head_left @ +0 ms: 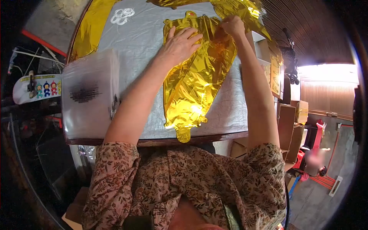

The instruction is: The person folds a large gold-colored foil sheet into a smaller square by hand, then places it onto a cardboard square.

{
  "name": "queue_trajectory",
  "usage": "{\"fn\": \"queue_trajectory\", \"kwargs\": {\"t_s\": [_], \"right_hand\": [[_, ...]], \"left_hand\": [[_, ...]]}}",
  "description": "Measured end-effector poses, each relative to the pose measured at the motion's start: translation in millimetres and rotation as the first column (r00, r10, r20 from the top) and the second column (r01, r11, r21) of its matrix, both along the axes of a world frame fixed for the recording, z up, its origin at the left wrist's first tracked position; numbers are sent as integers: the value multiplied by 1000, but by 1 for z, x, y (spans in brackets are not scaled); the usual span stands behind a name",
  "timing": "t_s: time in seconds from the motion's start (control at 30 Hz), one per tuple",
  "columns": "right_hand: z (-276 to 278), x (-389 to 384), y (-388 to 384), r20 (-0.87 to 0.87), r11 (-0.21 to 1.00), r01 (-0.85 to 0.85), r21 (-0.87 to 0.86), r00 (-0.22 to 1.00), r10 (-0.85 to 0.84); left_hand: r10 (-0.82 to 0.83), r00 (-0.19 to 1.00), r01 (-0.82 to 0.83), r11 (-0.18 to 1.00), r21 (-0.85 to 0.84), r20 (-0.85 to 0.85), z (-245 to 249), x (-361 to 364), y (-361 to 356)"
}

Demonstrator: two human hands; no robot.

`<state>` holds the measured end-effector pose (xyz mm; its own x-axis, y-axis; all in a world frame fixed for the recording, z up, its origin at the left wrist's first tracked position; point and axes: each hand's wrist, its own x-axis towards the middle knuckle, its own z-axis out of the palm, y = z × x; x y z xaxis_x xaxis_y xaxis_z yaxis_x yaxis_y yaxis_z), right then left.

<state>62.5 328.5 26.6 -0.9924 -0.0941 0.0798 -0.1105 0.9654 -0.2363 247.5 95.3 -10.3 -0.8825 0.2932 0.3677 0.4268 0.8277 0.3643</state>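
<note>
A flat gold foil balloon [191, 88] lies lengthwise on the grey-covered table [142, 38], its tab pointing toward me over the front edge. My left hand [181, 46] rests on the upper left part of the balloon, fingers spread. At the balloon's upper right edge, my right hand [232, 26] is closed with fingers pinched on the foil. The right side of the balloon is lifted and creased near that hand. More gold foil [247, 13] lies just beyond my right hand.
A stack of clear plastic bags [90, 96] sits at the table's left. White rings [122, 16] lie at the back left, near gold foil [86, 32]. Cardboard boxes [287, 119] stand on the right. A skateboard deck [36, 89] is beyond the left edge.
</note>
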Motion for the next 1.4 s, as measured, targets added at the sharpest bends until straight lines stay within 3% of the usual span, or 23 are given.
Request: {"fn": "queue_trajectory", "kwargs": {"t_s": [0.07, 0.13, 0.17, 0.2, 0.27, 0.3, 0.33, 0.37, 0.4, 0.47, 0.5, 0.53, 0.57, 0.6, 0.67, 0.73, 0.8, 0.9, 1.03, 1.27, 1.4], "right_hand": [[22, 9, -8, -87, 999, -42, 16, 995, 43], [44, 15, -14, 29, 995, -95, 17, 995, 95], [45, 16, -21, -96, 989, -108, 103, 988, 118], [50, 16, -26, -97, 989, -107, 102, 988, 117], [73, 23, -39, 235, 981, -8, -193, 970, 54], [72, 26, -39, 234, 981, -5, -193, 971, 51], [72, 31, -40, 373, 693, 59, -718, 874, 312], [72, 36, -41, 308, 174, 255, -951, 747, 589], [67, 49, -38, 308, 173, 255, -951, 749, 587], [76, 110, -51, -56, 38, -71, -997, 949, 310], [46, 101, -30, -66, 340, -161, -927, 959, 274], [20, 102, -8, -146, 677, -286, -678, 955, 257], [2, 106, 4, -226, 894, -331, -302, 936, 271], [-9, 116, 6, -226, 894, -332, -301, 935, 272], [-22, 150, 3, -304, 957, -288, 36, 909, 285], [-24, 167, -15, -324, 963, -267, -32, 914, 243], [-30, 171, -22, -422, 943, -301, 143, 843, 333], [-25, 177, -31, -379, 942, -302, 150, 862, 337], [-28, 172, -30, -298, 943, -326, 71, 895, 332], [-34, 170, -26, -318, 938, -345, 38, 886, 338], [-33, 172, -26, -361, 929, -345, 136, 856, 371]], "left_hand": [[-4, 1000, 4, 1000, -6, 5, 2, 1, 0], [-12, 1000, 13, 1000, -13, 8, 3, 1, 0], [-14, 1000, 14, 1000, -18, 6, 3, 1, 0], [-13, 1000, 13, 1000, -22, 3, 4, 0, 0], [-7, 999, 6, 1000, -23, -32, 0, -1, 0], [0, 998, -1, 1000, -22, -65, -2, -1, 0], [-5, 998, 3, 1000, -23, -66, 0, -1, -1], [-9, 999, 8, 1000, -24, -49, 1, -1, -1], [-12, 999, 12, 1000, -25, -33, 3, -1, -2], [-6, 1000, 7, 999, -43, 20, 11, 1, -1], [4, 997, 0, 998, -60, 77, 14, 3, -1], [7, 997, -2, 998, -59, 75, 14, 3, -1], [5, 998, -2, 999, -50, 61, 12, 3, -1], [4, 999, -2, 999, -41, 47, 10, 2, -1], [2, 1000, -1, 1000, -31, 16, 7, 0, -2], [-4, 1000, 4, 1000, -21, -11, 2, -1, 0], [-2, 998, 4, 999, 33, -67, -2, -3, 0], [-9, 999, 12, 998, -60, 50, 11, 0, -2], [-5, 1000, 6, 998, -62, 15, 8, 0, -1], [7, 1000, -6, 1000, -24, 15, 10, 0, 0], [27, 1000, -27, 1000, -3, 0, 7, 0, 1]]}}
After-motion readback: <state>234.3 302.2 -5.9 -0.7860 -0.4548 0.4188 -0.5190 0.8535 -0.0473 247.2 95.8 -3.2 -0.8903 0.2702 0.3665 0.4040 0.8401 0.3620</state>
